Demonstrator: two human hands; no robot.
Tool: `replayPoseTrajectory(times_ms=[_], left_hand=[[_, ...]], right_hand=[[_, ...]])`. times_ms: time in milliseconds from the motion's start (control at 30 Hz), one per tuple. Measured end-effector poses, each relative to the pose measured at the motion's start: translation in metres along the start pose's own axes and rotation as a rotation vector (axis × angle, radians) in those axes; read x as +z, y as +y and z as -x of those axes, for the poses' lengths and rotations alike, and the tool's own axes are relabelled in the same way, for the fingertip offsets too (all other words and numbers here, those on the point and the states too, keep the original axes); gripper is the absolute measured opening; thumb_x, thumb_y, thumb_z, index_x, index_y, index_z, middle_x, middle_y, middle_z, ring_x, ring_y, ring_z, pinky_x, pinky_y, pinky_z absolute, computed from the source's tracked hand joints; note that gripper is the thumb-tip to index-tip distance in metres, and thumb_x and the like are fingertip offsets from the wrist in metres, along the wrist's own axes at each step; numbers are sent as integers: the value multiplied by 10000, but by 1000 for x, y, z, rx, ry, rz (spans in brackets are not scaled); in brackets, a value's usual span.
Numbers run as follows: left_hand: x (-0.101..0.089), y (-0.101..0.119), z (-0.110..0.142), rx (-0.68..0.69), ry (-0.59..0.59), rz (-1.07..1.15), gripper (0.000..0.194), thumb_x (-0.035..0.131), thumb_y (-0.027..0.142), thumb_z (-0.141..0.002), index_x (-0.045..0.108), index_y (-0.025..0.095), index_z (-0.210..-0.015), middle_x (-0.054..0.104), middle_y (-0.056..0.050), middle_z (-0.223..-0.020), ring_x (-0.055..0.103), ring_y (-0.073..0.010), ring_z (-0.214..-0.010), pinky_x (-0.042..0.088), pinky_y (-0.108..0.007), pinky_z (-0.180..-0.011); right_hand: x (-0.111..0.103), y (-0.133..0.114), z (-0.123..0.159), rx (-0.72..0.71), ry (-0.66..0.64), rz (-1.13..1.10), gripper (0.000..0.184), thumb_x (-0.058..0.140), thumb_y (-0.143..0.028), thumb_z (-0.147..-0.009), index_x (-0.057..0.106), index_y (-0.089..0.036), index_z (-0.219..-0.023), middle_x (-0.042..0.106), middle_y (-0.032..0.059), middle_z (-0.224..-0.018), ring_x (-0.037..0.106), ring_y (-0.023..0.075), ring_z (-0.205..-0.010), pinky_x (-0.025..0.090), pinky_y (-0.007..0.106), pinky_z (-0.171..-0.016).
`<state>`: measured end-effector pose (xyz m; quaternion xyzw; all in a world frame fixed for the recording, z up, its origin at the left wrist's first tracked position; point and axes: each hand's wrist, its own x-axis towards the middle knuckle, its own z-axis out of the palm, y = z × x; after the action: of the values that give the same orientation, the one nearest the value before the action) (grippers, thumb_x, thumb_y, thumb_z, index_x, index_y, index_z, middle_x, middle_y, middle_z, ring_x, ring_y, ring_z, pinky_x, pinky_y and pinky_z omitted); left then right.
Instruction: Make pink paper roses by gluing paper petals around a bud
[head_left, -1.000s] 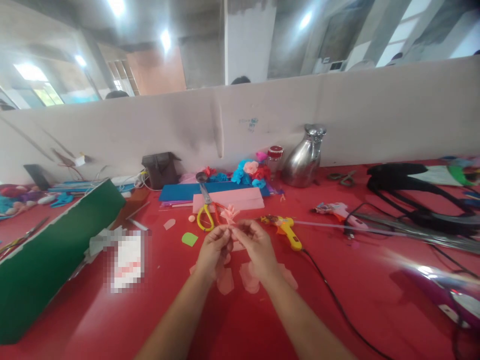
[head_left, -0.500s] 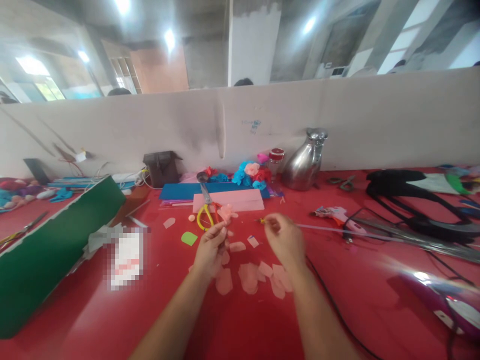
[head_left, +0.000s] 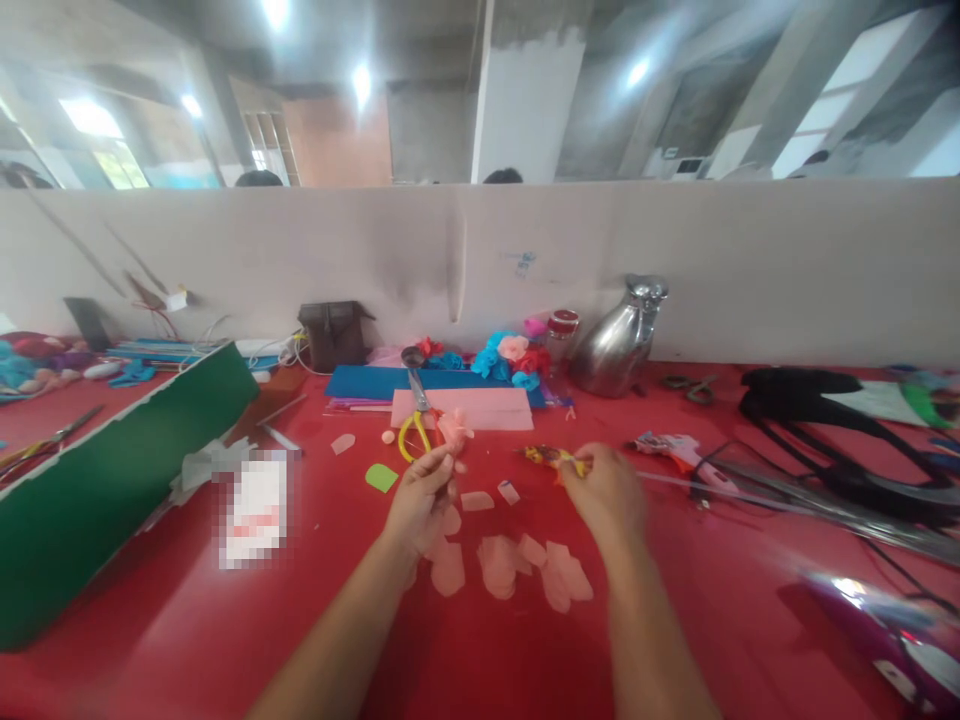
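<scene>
My left hand is closed, thumb and fingers pinching the base of a small pink paper flower upright above the table. My right hand has its fingers curled at the back end of a yellow and orange glue gun, whose dark tip points left. The palm and part of the grip are hidden. Pink petal pieces lie in a loose row below the hands, with a single pink petal between them. Behind the flower are yellow-handled scissors.
A pink sheet and a blue stack lie at the back, near finished paper flowers. A steel jug stands by the partition. To the right are another glue gun, cables and a black strap; a green board is left.
My right hand has moved right along the glue gun, uncovering its yellow body. My left hand still holds the flower in nearly the same place. The view has shifted slightly.
</scene>
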<state>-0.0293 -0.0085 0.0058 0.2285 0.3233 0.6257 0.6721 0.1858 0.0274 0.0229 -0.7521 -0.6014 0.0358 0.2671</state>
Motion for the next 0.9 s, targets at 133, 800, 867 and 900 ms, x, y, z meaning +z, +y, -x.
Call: replayPoseTrajectory(times_ms=[133, 800, 867, 900], left_hand=[[4, -4, 3, 30, 32, -6, 338, 771, 252, -605, 666, 167, -915, 620, 11, -665, 455, -24, -469, 334, -137, -452], [24, -23, 20, 48, -67, -62, 263, 732, 253, -650, 697, 202, -906, 684, -43, -878, 609, -142, -781, 450, -229, -699], [24, -23, 20, 55, -71, -71, 245, 717, 252, -671, 694, 199, -909, 684, -48, -892, 612, -151, -811, 450, -234, -712], [24, -23, 20, 58, -71, -77, 243, 713, 253, -676, 692, 198, -912, 684, -49, -899, 612, -153, -820, 450, -235, -720]], right_hand=[[13, -52, 36, -164, -10, -692, 287, 597, -398, -739, 539, -212, -949, 619, 65, -953, 575, 212, -883, 440, 336, -787], [25, -89, 68, -81, -126, -1068, 174, 582, -371, -779, 573, -206, -725, 629, 1, -700, 576, 168, -665, 436, 276, -634], [23, -89, 68, -84, -123, -1061, 169, 577, -372, -784, 582, -207, -748, 638, 8, -724, 580, 171, -674, 441, 281, -642], [23, -89, 69, -84, -122, -1060, 170, 577, -374, -785, 587, -207, -759, 643, 13, -736, 583, 173, -677, 444, 283, -644]])
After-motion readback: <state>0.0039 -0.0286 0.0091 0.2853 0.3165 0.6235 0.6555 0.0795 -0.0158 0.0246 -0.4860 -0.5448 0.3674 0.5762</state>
